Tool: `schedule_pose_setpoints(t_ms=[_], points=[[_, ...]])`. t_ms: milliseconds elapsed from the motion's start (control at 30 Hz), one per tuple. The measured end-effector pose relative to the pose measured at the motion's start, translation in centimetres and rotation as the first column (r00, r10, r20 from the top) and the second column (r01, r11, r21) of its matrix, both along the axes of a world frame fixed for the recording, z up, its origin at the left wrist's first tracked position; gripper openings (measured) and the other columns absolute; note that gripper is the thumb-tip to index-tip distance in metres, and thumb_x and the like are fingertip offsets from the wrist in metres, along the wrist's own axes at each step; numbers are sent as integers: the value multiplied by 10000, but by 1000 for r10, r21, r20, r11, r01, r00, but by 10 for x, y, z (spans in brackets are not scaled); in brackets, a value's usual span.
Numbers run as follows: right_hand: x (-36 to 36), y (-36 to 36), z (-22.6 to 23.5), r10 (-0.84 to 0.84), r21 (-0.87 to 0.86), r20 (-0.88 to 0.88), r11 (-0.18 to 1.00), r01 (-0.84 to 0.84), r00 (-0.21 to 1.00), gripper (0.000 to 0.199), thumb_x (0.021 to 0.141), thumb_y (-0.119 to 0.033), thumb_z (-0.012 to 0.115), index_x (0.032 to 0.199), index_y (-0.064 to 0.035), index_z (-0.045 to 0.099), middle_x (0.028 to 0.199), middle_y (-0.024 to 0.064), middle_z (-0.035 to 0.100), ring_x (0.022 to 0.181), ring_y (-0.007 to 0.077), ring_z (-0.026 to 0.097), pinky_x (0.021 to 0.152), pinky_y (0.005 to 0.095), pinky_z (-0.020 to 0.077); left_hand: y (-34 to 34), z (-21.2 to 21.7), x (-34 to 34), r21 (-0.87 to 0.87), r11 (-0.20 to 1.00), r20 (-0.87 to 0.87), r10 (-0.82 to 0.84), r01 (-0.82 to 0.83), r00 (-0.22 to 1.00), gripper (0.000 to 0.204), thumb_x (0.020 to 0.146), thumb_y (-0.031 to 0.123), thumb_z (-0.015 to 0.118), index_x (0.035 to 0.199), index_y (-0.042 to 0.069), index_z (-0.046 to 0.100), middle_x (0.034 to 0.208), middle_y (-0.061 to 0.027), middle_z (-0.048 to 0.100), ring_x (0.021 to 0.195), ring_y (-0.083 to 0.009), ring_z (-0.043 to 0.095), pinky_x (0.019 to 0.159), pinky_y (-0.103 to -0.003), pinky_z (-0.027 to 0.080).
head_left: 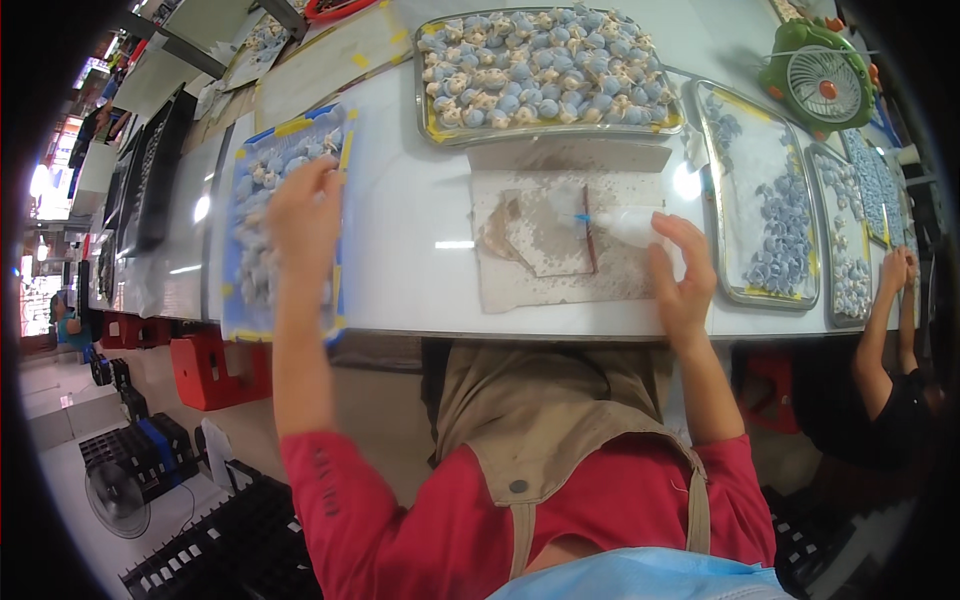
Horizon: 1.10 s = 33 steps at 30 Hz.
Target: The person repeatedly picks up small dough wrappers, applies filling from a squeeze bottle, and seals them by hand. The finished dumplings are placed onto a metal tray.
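Observation:
My left hand (305, 215) is over a blue tray (345, 190) edged with yellow tape, full of small blue-grey and cream pieces (262, 170). Motion blurs this hand, so whether its fingers hold a piece cannot be seen. At the right, my right hand (685, 275) curls its thumb and fingers around the base of a white squeeze bottle (625, 225). The bottle lies on its side, its blue tip pointing left across a dark red stick (590, 230). Beneath them is a stained, speckled cardboard sheet (520, 290).
A large tray (430, 130) of blue-and-cream pieces stands at the back. Trays (715, 200) with blue pieces line the right side, beneath a green fan (822, 85). Another person's hands (898, 268) are at far right. A red stool (215, 372) stands below left.

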State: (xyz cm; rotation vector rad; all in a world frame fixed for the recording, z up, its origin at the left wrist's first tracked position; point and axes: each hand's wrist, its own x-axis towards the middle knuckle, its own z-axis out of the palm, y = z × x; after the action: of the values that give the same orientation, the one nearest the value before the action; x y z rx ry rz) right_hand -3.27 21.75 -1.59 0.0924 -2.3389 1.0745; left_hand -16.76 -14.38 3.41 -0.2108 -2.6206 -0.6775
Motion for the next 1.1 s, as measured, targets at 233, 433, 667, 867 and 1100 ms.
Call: schedule_pose_setpoints(t_ms=[233, 433, 667, 867, 1100], points=[[-1, -1, -9, -12, -106, 122, 994, 25, 993, 297, 807, -40, 590, 1103, -20, 566, 1113, 142, 571, 1061, 257, 529, 912, 324, 394, 107, -34, -79, -353, 914, 286, -100, 202, 953, 231, 777, 181, 558, 996, 155, 627, 854, -96, 649, 836, -280, 611, 695, -360, 466], [-2, 4, -8, 22, -175, 148, 985, 4, 989, 307, 812, -61, 594, 1114, -21, 556, 1105, 140, 574, 1062, 263, 524, 914, 328, 393, 101, -44, -85, -115, 961, 100, -241, 251, 966, 237, 798, 130, 565, 1030, 110, 604, 891, -108, 631, 843, -261, 612, 724, -354, 472], [-12, 14, -10, -23, -6, 228, 1000, 25, 974, 337, 790, -126, 622, 1109, -37, 555, 1012, 133, 591, 941, 282, 525, 820, 354, 417, 109, -14, 52, 923, 379, 265, -506, -65, 821, 245, 828, 38, 594, 1067, -5, 572, 914, -27, 557, 826, -115, 530, 786, -248, 456], [-5, 5, -6, 29, 75, 323, 996, -57, 946, 364, 728, -155, 688, 1050, -38, 566, 949, 113, 602, 837, 252, 558, 725, 316, 448, 132, -40, 154, 927, 190, 355, -721, -323, 595, 271, 813, -28, 573, 1078, -18, 523, 1022, -100, 577, 847, -114, 534, 773, -237, 451], [41, -1, 7, 215, -520, 322, 854, -18, 922, 301, 770, -102, 684, 1009, -2, 530, 878, 51, 586, 755, 85, 551, 625, 221, 445, 146, -60, 179, 926, 46, 276, -760, -375, 588, 270, 824, -32, 568, 1089, -19, 517, 1043, -119, 572, 847, -140, 576, 735, -239, 474]])
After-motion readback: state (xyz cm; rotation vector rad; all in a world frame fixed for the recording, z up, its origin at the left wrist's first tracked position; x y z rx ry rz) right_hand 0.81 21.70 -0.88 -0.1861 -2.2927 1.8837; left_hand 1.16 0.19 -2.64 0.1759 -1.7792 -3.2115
